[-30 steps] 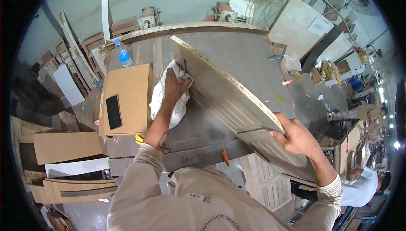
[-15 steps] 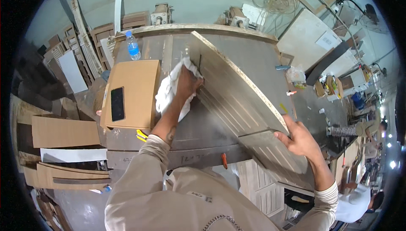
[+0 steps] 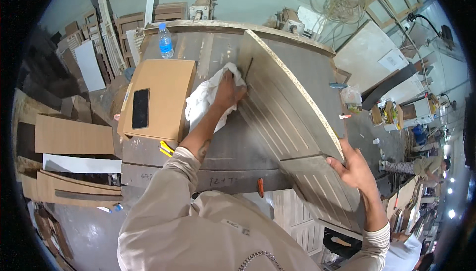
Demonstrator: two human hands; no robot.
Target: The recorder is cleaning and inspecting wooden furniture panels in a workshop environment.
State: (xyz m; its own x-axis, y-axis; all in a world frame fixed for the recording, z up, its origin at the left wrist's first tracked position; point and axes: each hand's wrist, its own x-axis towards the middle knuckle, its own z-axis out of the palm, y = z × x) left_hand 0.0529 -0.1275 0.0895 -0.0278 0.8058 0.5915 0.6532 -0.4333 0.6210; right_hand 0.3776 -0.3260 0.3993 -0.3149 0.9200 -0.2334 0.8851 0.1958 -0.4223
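Note:
A grooved grey-brown wooden door panel [image 3: 282, 117] stands tilted on edge on the workbench [image 3: 218, 157], its pale rough chipboard edge turned up. My right hand [image 3: 353, 168] grips that edge near its close end, thumb on the grooved face and fingers behind. A crumpled white cloth [image 3: 201, 108] is bunched under my left hand [image 3: 229, 93], whose fingers close on it against the panel's far left part. Some of the left fingertips are hidden in the folds. The cloth's loose end hangs toward a cardboard box.
Left of the cloth lies the cardboard box [image 3: 171, 85] with a black phone [image 3: 141, 108] on it. A water bottle [image 3: 165, 41] stands behind, and a yellow cutter [image 3: 166, 148] lies in front. An orange-handled tool [image 3: 261, 187] is at the bench's near edge. People are at the right.
The whole view has shifted a little, with the far bench higher in the picture. My left hand still presses the cloth at the panel, and my right hand keeps its grip.

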